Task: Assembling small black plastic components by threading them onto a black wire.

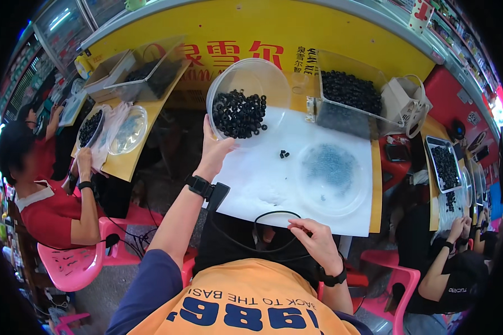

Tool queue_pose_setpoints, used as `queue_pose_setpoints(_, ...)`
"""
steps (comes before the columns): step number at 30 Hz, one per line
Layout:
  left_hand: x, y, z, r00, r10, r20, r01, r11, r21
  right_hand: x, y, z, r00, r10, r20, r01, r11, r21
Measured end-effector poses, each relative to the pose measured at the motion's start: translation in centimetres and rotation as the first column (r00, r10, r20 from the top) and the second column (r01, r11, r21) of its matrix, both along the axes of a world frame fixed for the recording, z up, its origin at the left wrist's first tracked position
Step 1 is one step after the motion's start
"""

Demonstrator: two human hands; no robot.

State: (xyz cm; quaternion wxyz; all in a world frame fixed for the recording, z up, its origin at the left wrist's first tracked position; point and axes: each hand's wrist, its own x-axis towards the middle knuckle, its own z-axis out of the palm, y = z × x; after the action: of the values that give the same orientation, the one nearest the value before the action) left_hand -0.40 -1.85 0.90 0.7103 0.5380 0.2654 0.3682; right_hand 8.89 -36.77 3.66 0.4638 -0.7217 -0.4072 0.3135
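My left hand (213, 149) grips the lower left side of a round clear plastic tub (265, 78), tilted above the table. Small black rings (240, 114) are heaped in the tub. Near the table's front edge is my right hand (316, 237), its thumb and fingertips drawn together; whether anything is between them is too small to tell. A thin black cable (276, 213) loops just beside those fingertips. Several loose black pieces (284, 154) lie on the white table sheet (246, 184). Right of them sits a shallow clear round tray (363, 192) holding tiny grey-blue bits (330, 167).
A clear bin (346, 123) of black pieces stands at the back right, beside a pale bag (403, 100). People in red (58, 215) and black (450, 273) work at side tables. Pink chairs (391, 279) flank me. Cables (142, 243) hang at left.
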Motion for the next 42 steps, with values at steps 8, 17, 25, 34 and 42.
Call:
queue_pose_setpoints(8, -0.3, -0.5, -1.5, 0.999, 0.030, 0.025, -0.031, 0.999, 0.030, -0.4, 1.7, 0.0, 0.997, 0.054, 0.052, -0.052, 0.998, -0.026)
queue_pose_setpoints(17, 0.0, -1.9, -4.0, 0.992, 0.099, 0.085, -0.113, 0.976, 0.185, 3.7, 9.2, 1.3, 0.975, -0.008, 0.223, -0.021, 0.992, 0.126)
queue_pose_setpoints(25, 1.2, -3.4, -6.5, 0.965, 0.255, -0.054, -0.229, 0.930, 0.288, 3.3, 22.6, -6.9, 0.929, -0.262, 0.262, 0.225, 0.961, 0.164)
queue_pose_setpoints(34, 1.0, -4.6, -4.9, 0.978, 0.210, 0.013, -0.206, 0.939, 0.277, 2.2, 24.6, -9.4, 0.786, -0.189, 0.589, 0.218, 0.976, 0.022)
queue_pose_setpoints(42, 0.6, -3.9, -5.5, 0.967, 0.252, -0.029, -0.232, 0.923, 0.308, 2.8, 24.3, -9.2, 0.726, -0.171, 0.667, 0.229, 0.973, 0.000)
